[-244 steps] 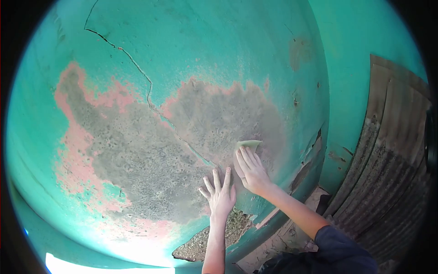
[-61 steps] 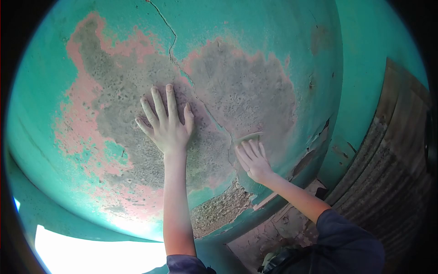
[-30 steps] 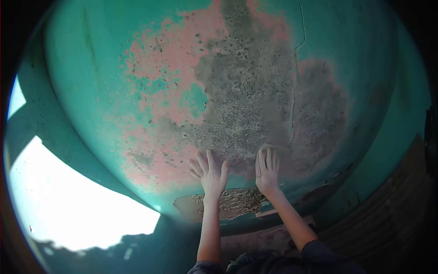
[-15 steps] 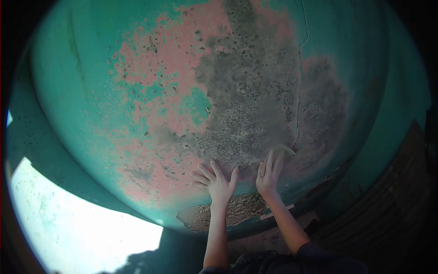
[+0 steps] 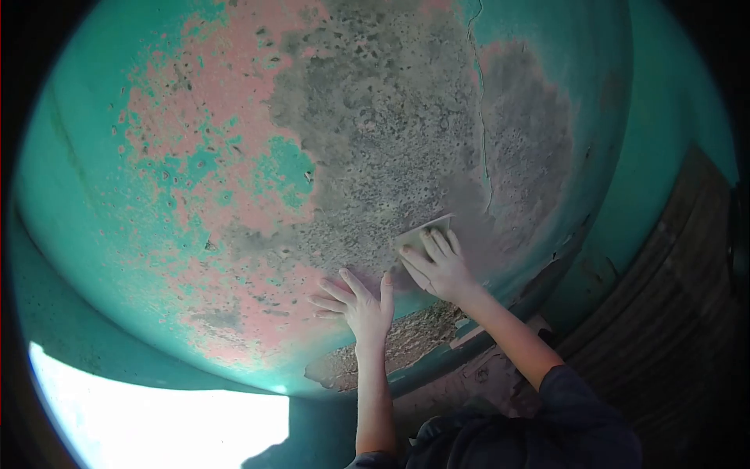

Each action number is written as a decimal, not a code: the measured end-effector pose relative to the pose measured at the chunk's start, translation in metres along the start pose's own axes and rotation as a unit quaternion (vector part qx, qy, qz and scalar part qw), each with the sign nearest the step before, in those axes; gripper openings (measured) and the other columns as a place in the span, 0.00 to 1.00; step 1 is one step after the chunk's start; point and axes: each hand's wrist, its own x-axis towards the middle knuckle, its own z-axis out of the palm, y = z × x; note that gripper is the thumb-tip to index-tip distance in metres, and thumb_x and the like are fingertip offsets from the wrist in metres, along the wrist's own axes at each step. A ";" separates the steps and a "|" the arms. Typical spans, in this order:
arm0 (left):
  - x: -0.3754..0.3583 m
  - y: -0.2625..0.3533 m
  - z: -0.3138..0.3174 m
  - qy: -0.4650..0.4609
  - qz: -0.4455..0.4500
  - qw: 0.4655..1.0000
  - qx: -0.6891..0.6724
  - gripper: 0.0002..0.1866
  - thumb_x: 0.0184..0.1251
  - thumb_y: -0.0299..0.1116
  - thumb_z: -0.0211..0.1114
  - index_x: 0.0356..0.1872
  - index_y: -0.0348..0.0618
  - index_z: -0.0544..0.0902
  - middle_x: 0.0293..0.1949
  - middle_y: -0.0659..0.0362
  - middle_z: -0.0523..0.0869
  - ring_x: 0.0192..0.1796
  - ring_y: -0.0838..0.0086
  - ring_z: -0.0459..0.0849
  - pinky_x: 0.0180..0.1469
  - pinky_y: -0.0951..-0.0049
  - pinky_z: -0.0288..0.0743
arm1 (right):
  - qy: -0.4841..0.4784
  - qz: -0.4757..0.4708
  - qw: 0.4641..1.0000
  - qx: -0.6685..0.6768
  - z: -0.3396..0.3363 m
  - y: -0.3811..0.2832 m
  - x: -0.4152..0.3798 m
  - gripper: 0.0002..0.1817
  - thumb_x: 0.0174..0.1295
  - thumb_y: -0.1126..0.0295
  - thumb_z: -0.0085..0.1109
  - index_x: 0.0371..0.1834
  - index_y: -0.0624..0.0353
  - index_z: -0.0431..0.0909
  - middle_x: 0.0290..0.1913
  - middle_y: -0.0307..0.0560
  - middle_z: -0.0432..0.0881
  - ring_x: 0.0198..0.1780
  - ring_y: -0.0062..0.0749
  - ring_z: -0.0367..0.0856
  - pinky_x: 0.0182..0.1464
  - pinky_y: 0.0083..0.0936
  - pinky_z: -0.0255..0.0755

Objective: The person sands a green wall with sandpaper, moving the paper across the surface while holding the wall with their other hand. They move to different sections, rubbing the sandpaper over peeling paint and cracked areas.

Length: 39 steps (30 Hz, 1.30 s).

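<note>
A large curved green wall (image 5: 78,187) fills the view, with worn pink and rough grey patches and a crack down its right part. My left hand (image 5: 367,314) lies with spread fingers against the lower pink area, holding nothing. To its right and a little higher, my right hand (image 5: 439,270) presses a pale, thin sheet of sandpaper (image 5: 414,234) to the grey patch (image 5: 391,156). The fingers lie over the sheet, whose upper and left edges show. Both hands look coated in pale dust.
Below my hands, a strip of brown, broken material (image 5: 414,344) shows along the wall's lower edge. Bright light (image 5: 156,422) comes through an opening at lower left. A dark, ribbed surface (image 5: 641,328) stands at right.
My right hand has moved left with the sandpaper, toward my left hand, and turned so its fingers point up and left. The left hand stays flat on the wall. The view has shifted slightly.
</note>
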 end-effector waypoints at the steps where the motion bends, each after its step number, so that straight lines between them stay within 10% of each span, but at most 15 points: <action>1: 0.000 0.000 0.002 0.005 0.001 1.000 0.011 0.56 0.70 0.70 0.54 0.83 0.50 0.33 0.78 0.31 0.21 0.74 0.17 0.18 0.65 0.15 0.18 | 0.127 0.207 0.970 0.022 0.001 -0.004 0.005 0.31 0.72 0.64 0.51 0.79 0.47 0.62 0.77 0.71 0.59 0.78 0.65 0.57 0.77 0.58 0.48; 4: -0.005 0.000 0.008 0.010 0.013 0.999 -0.034 0.56 0.70 0.70 0.53 0.83 0.50 0.33 0.77 0.27 0.23 0.71 0.12 0.18 0.62 0.11 0.18 | 0.295 0.486 0.820 0.058 0.010 -0.021 0.003 0.33 0.68 0.65 0.54 0.78 0.35 0.66 0.76 0.58 0.67 0.78 0.53 0.63 0.77 0.55 0.52; 6: -0.006 0.000 0.001 -0.016 0.013 0.999 -0.037 0.54 0.71 0.70 0.52 0.83 0.51 0.33 0.77 0.27 0.22 0.71 0.13 0.17 0.63 0.12 0.17 | -0.085 0.028 0.993 0.083 0.012 -0.021 -0.041 0.32 0.75 0.64 0.50 0.81 0.54 0.58 0.79 0.72 0.55 0.80 0.68 0.52 0.77 0.59 0.48; 8: -0.007 -0.002 0.000 -0.033 0.010 0.998 -0.043 0.53 0.73 0.69 0.50 0.83 0.51 0.32 0.77 0.27 0.20 0.71 0.13 0.16 0.63 0.13 0.16 | -0.075 0.078 0.991 0.072 0.029 -0.031 -0.053 0.31 0.75 0.65 0.50 0.81 0.54 0.59 0.79 0.72 0.55 0.79 0.69 0.52 0.78 0.60 0.48; 10: -0.008 -0.004 0.005 -0.044 0.005 0.999 -0.024 0.51 0.75 0.68 0.47 0.82 0.51 0.31 0.76 0.27 0.19 0.71 0.14 0.16 0.64 0.15 0.15 | 0.215 0.539 0.812 0.064 0.048 -0.045 -0.041 0.32 0.72 0.65 0.52 0.80 0.47 0.61 0.79 0.66 0.58 0.79 0.62 0.56 0.77 0.59 0.50; 12: -0.008 -0.002 0.005 -0.041 0.004 0.999 -0.027 0.50 0.75 0.67 0.46 0.82 0.51 0.30 0.76 0.27 0.19 0.72 0.15 0.15 0.64 0.15 0.15 | 0.179 0.477 0.858 0.059 0.053 -0.057 -0.064 0.33 0.73 0.65 0.52 0.81 0.51 0.59 0.79 0.70 0.56 0.79 0.67 0.54 0.76 0.60 0.50; 14: -0.008 -0.002 0.003 -0.043 0.009 0.999 -0.028 0.50 0.76 0.67 0.45 0.82 0.52 0.30 0.76 0.27 0.19 0.72 0.16 0.15 0.65 0.16 0.14 | -0.089 0.145 0.984 0.053 0.050 -0.059 -0.091 0.34 0.77 0.65 0.49 0.81 0.64 0.52 0.79 0.79 0.47 0.79 0.76 0.46 0.75 0.64 0.49; 17: -0.009 -0.003 0.001 -0.065 -0.004 0.997 -0.035 0.50 0.76 0.68 0.44 0.82 0.51 0.29 0.76 0.28 0.19 0.73 0.17 0.15 0.66 0.17 0.13 | 0.110 0.518 0.845 0.081 0.069 -0.080 -0.077 0.36 0.70 0.67 0.56 0.81 0.58 0.56 0.80 0.73 0.50 0.81 0.69 0.49 0.76 0.63 0.50; 20: -0.008 -0.005 0.003 -0.074 -0.001 0.997 -0.020 0.51 0.76 0.68 0.43 0.82 0.50 0.29 0.76 0.27 0.19 0.73 0.18 0.14 0.66 0.18 0.13 | -0.068 0.194 0.969 0.135 0.057 -0.088 -0.094 0.41 0.62 0.67 0.63 0.81 0.52 0.59 0.80 0.69 0.52 0.81 0.65 0.50 0.76 0.62 0.49; 23: -0.011 -0.010 0.004 -0.066 0.005 0.998 -0.007 0.50 0.76 0.68 0.43 0.82 0.49 0.29 0.76 0.27 0.19 0.73 0.18 0.14 0.66 0.18 0.13 | 0.113 0.526 0.838 0.088 0.079 -0.090 -0.081 0.45 0.56 0.66 0.66 0.81 0.48 0.60 0.80 0.68 0.53 0.81 0.64 0.50 0.77 0.61 0.48; 27: -0.012 -0.011 0.007 -0.069 0.017 0.997 0.032 0.49 0.77 0.68 0.40 0.81 0.49 0.27 0.77 0.31 0.18 0.74 0.22 0.14 0.68 0.22 0.12 | -0.083 0.322 0.932 0.142 0.061 -0.104 -0.091 0.46 0.56 0.66 0.65 0.81 0.47 0.59 0.80 0.68 0.53 0.81 0.63 0.50 0.78 0.61 0.44; 30: -0.016 -0.013 0.003 -0.074 0.014 0.996 0.053 0.49 0.78 0.68 0.38 0.81 0.48 0.27 0.78 0.34 0.18 0.76 0.26 0.14 0.70 0.25 0.12 | 0.131 0.605 0.776 0.122 0.070 -0.101 -0.065 0.42 0.63 0.66 0.61 0.82 0.52 0.57 0.80 0.70 0.54 0.81 0.65 0.51 0.78 0.62 0.43; 33: -0.016 -0.017 0.007 -0.073 0.026 0.995 0.057 0.48 0.78 0.67 0.38 0.82 0.48 0.28 0.78 0.34 0.19 0.76 0.27 0.14 0.70 0.25 0.12 | -0.105 0.312 0.931 0.156 0.044 -0.108 -0.072 0.37 0.72 0.65 0.55 0.82 0.58 0.54 0.80 0.73 0.52 0.80 0.67 0.51 0.78 0.62 0.43; 37: -0.019 -0.018 0.008 -0.071 0.025 0.994 0.075 0.47 0.78 0.67 0.38 0.82 0.47 0.30 0.79 0.34 0.20 0.76 0.27 0.15 0.71 0.25 0.12 | 0.110 0.583 0.797 0.116 0.052 -0.096 -0.047 0.35 0.76 0.65 0.50 0.81 0.66 0.51 0.80 0.76 0.48 0.81 0.67 0.49 0.77 0.62 0.45; 39: -0.021 -0.020 0.008 -0.066 0.026 0.995 0.072 0.47 0.78 0.67 0.38 0.82 0.46 0.31 0.79 0.34 0.21 0.76 0.27 0.15 0.71 0.25 0.12 | 0.001 0.467 0.876 0.119 0.038 -0.096 -0.067 0.36 0.74 0.66 0.51 0.81 0.66 0.50 0.80 0.75 0.47 0.81 0.67 0.48 0.77 0.62 0.44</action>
